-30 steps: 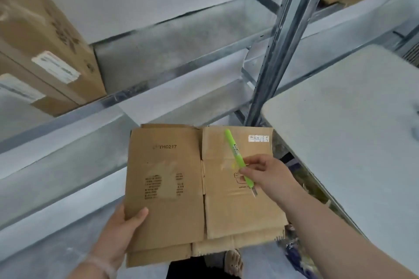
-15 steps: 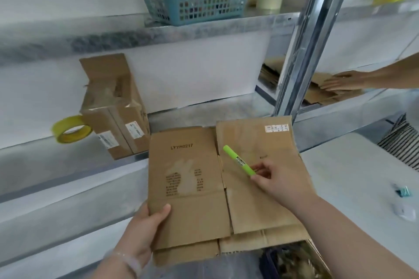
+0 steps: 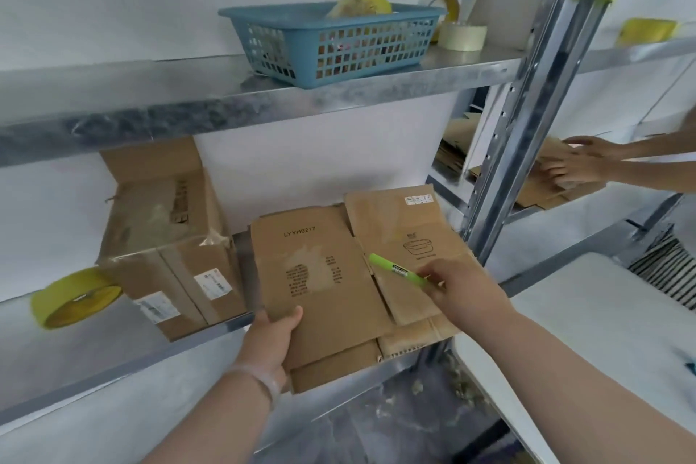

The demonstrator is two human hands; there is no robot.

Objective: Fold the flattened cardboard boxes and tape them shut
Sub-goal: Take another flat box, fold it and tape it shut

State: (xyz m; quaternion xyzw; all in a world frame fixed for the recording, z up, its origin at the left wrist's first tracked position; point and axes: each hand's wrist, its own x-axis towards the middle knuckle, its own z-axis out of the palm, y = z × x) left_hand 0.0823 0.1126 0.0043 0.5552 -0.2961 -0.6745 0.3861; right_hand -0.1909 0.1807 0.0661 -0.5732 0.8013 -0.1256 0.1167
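A flattened brown cardboard box (image 3: 324, 275) printed "LYYH0217" is held flat in front of the metal shelf. My left hand (image 3: 277, 335) grips its lower left edge, thumb on top. My right hand (image 3: 465, 294) holds a bright green utility knife (image 3: 395, 269) against the box's right panel, fingers curled round the handle. A yellow tape roll (image 3: 75, 298) lies on the shelf at the left. More tape rolls (image 3: 461, 36) sit on the upper shelf.
An opened taped carton (image 3: 165, 249) stands on the middle shelf. A blue basket (image 3: 331, 41) sits on the upper shelf. A steel upright (image 3: 527, 117) rises at the right. Another person's hands (image 3: 580, 162) rest on flat cardboard beyond it. A white table (image 3: 602, 350) is at the right.
My view has tilted upward, bringing the upper shelf, basket and the other person's hands into sight. The box has moved toward the shelf; both hands keep their grips.
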